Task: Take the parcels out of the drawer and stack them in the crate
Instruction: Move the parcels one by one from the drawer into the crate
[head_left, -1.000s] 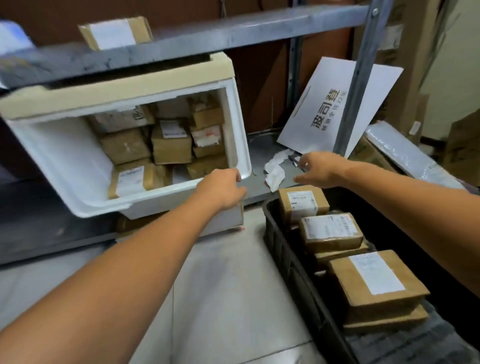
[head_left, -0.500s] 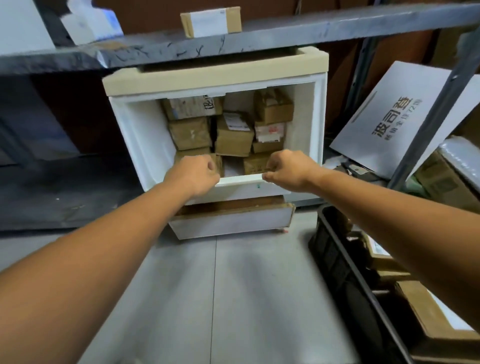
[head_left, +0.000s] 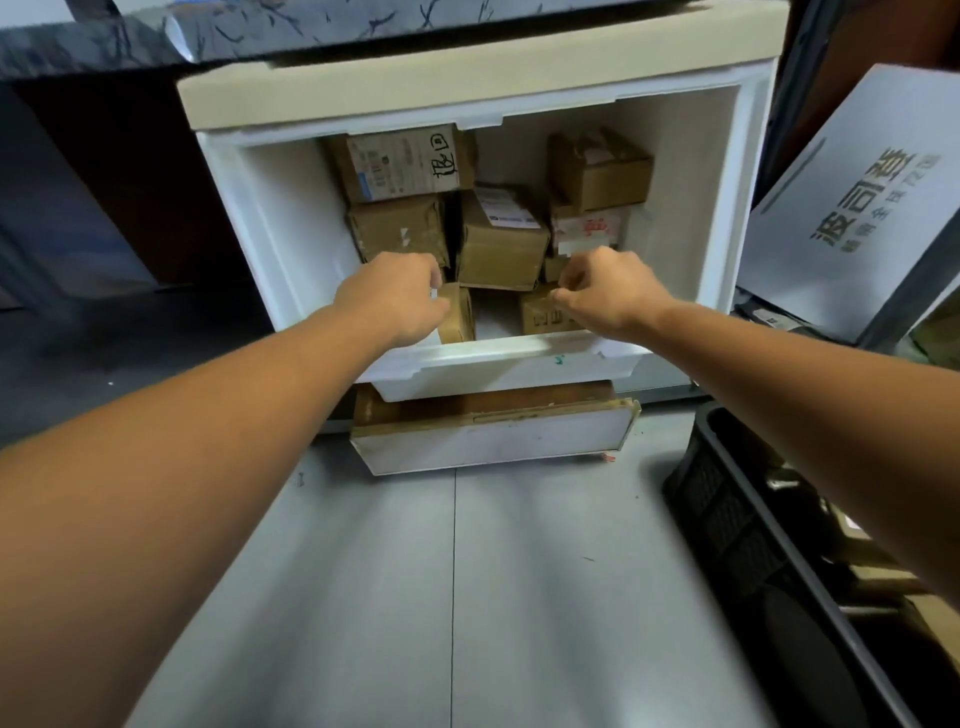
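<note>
A white foam drawer (head_left: 291, 244) sits tilted under a shelf with its opening facing me, and several brown parcels are stacked inside. My left hand (head_left: 395, 296) reaches over the front rim (head_left: 493, 358) and its fingers curl round a small brown parcel (head_left: 458, 317) at the front left. My right hand (head_left: 608, 291) is just inside the rim with curled fingers. Its thumb is at the top edge of another front parcel (head_left: 540, 314), and any grip there is hidden. The black crate (head_left: 727, 509) stands on the floor at lower right. My right arm mostly covers its contents.
A dark shelf board (head_left: 311, 26) runs above the drawer. A flat white foam box (head_left: 493, 441) lies on the floor below it. A white printed board (head_left: 857, 208) leans at the right. Grey tiled floor (head_left: 457, 597) lies between me and the drawer.
Both hands were on the drawer's front rim; they have moved over it onto the front parcels. The view has moved closer to the drawer.
</note>
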